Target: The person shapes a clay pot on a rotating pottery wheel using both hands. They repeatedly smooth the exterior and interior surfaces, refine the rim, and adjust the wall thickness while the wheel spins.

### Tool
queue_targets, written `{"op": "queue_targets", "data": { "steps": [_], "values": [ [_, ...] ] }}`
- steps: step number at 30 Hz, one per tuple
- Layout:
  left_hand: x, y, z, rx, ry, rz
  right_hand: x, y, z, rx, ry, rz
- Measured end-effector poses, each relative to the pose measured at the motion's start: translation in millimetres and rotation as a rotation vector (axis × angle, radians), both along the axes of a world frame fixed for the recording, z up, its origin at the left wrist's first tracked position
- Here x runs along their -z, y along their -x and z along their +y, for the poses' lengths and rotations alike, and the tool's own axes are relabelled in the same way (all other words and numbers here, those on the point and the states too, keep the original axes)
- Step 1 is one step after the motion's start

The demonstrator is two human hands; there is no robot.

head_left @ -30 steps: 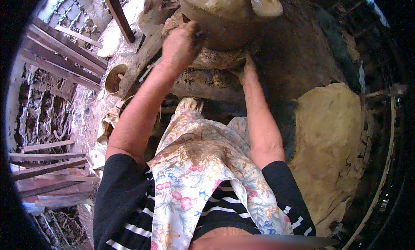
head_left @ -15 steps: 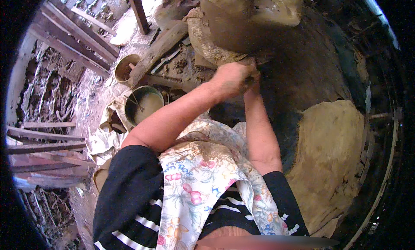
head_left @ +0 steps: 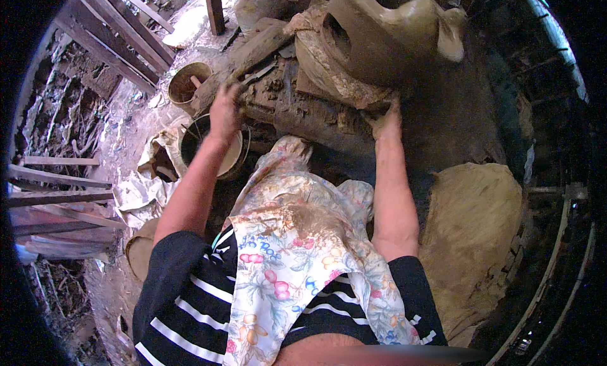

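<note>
A large wet clay vessel with a side hole and a flared, wavy rim stands at the upper right. Its lower edge sits on a rough, clay-caked base. Against the near edge of that base rests my right hand, thumb spread away from the fingers, with no tool visible in it. My left hand is over the near end of a wooden beam, beside a thin, knife-like strip. Its fingers are blurred and partly hidden, so their grip is unclear.
Left of the beam stands a bowl with a stick in it. Below my left hand is a dark bucket of murky liquid. Pale cloth lies further left. A flat tan sheet lies at the right. Planks lean upper left.
My hands were together at the base's near edge. The left has swung left to the beam; the right stays near the base. The vessel and base appear further right and up in view.
</note>
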State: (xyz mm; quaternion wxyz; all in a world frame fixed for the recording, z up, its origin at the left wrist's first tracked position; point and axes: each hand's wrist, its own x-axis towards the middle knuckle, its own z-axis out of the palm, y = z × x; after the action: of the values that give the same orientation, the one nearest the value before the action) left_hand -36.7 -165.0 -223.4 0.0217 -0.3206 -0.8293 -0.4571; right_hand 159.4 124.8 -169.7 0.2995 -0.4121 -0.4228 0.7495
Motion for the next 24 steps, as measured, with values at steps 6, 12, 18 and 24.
{"op": "queue_targets", "data": {
  "steps": [6,12,18,24],
  "values": [
    [15.1,91.2,15.7,-0.113,0.588,0.1,-4.6,-0.2,-8.2,-0.024,-0.015,-0.022],
    [26.6,122.4,42.2,0.005,0.764,-0.061,5.2,-13.6,21.6,0.001,-0.007,-0.059],
    [21.5,141.3,43.6,0.105,0.829,-0.06,7.0,-13.3,34.3,0.05,-0.041,-0.122],
    [0.9,126.9,44.2,-0.017,0.82,0.158,0.2,-16.1,15.1,0.007,-0.036,0.062]
  ]
}}
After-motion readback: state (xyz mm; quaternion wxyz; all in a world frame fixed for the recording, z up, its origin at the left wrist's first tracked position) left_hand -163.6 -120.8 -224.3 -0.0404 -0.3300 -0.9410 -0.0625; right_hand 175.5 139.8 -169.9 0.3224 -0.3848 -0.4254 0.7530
